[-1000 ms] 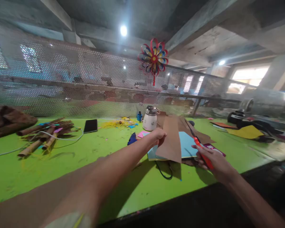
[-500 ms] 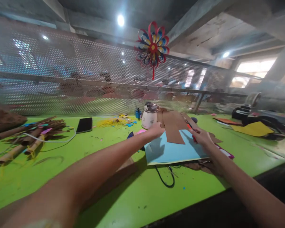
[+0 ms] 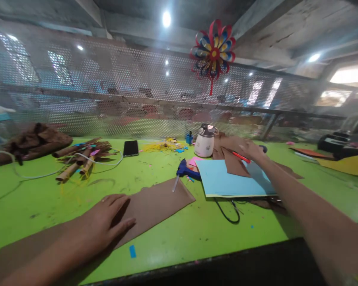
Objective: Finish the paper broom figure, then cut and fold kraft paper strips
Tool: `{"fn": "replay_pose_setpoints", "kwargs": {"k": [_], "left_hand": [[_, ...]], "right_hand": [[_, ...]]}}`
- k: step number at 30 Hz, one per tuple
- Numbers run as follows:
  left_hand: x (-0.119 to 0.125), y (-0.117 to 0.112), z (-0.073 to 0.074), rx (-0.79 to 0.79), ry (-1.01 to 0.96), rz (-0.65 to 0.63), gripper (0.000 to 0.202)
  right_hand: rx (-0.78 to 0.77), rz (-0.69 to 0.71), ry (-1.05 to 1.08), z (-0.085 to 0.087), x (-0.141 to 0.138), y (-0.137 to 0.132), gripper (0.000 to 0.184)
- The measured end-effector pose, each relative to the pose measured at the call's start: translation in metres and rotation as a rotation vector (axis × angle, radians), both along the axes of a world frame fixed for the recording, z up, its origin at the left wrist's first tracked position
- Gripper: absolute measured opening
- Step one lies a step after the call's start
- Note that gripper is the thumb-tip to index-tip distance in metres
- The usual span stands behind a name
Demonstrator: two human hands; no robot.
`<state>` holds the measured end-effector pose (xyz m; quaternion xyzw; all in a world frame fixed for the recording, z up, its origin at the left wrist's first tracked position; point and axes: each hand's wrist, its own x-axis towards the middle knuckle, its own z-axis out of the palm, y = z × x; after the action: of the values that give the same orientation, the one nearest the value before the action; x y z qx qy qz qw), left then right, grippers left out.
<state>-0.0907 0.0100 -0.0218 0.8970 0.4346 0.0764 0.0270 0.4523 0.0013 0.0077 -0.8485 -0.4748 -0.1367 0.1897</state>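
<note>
My left hand (image 3: 109, 216) rests open on a long brown paper strip (image 3: 155, 210), its fingers spread across the surface. Over the right side, my right hand (image 3: 252, 151) hovers with loosely stretched fingers, close to a slim red tool (image 3: 241, 156). That tool lies on cut brown paper pieces (image 3: 236, 165), and its exact kind is unclear. Beneath them is a light blue sheet (image 3: 220, 182). A dark blue glue gun (image 3: 185, 171) lies between the strip and the sheet, its thin stick touching the strip's far edge.
A white bottle (image 3: 204, 143) stands behind the blue sheet. Farther left are a phone (image 3: 131, 148), rolled brown paper tubes (image 3: 83, 159) and a white cable (image 3: 107, 161). Yellow paper (image 3: 346, 163) sits at the right. A perforated metal screen (image 3: 122, 95) borders the green table (image 3: 173, 242).
My left hand has left the brown pieces and moved down-left onto the brown strip. The red tool, earlier in my right hand, now lies beside it. The view has turned left.
</note>
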Motion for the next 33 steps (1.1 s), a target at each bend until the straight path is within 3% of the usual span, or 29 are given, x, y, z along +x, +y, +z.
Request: {"fn": "replay_pose_setpoints", "kwargs": {"k": [3,6,7,9,12,17,20,24,28,33], "left_hand": [[-0.01,-0.017,-0.003,0.012,0.037,0.038,0.074],[-0.012,-0.022,-0.007,0.006,0.048,-0.008,0.076],[-0.012,-0.022,-0.008,0.008,0.049,-0.031,0.075],[-0.014,-0.02,-0.012,0.018,0.05,-0.075,0.072],[-0.018,-0.019,-0.014,0.023,0.053,-0.142,0.067],[-0.021,-0.022,-0.004,-0.019,0.026,-0.241,0.058],[-0.021,-0.025,0.004,-0.055,0.025,-0.251,0.057],[-0.021,-0.026,0.01,-0.055,-0.01,-0.272,0.055],[-0.022,-0.024,0.006,-0.023,-0.046,-0.262,0.053],[-0.025,-0.021,-0.002,-0.002,-0.068,-0.261,0.053]], "right_hand": [[-0.087,0.119,0.035,-0.003,-0.032,-0.024,0.042],[-0.219,0.375,0.066,-0.015,-0.073,-0.068,0.043],[-0.281,0.53,0.062,-0.02,-0.084,-0.084,0.049],[-0.346,0.654,0.006,-0.03,-0.099,-0.111,0.058],[-0.33,0.599,-0.146,-0.049,-0.106,-0.13,0.055],[-0.25,0.578,-0.304,-0.071,-0.098,-0.117,0.039],[-0.189,0.58,-0.307,-0.068,-0.093,-0.111,0.037],[-0.16,0.589,-0.11,-0.055,-0.082,-0.111,0.036],[-0.182,0.549,-0.056,-0.048,-0.069,-0.112,0.038],[-0.205,0.452,-0.059,-0.053,-0.063,-0.111,0.054]]}}
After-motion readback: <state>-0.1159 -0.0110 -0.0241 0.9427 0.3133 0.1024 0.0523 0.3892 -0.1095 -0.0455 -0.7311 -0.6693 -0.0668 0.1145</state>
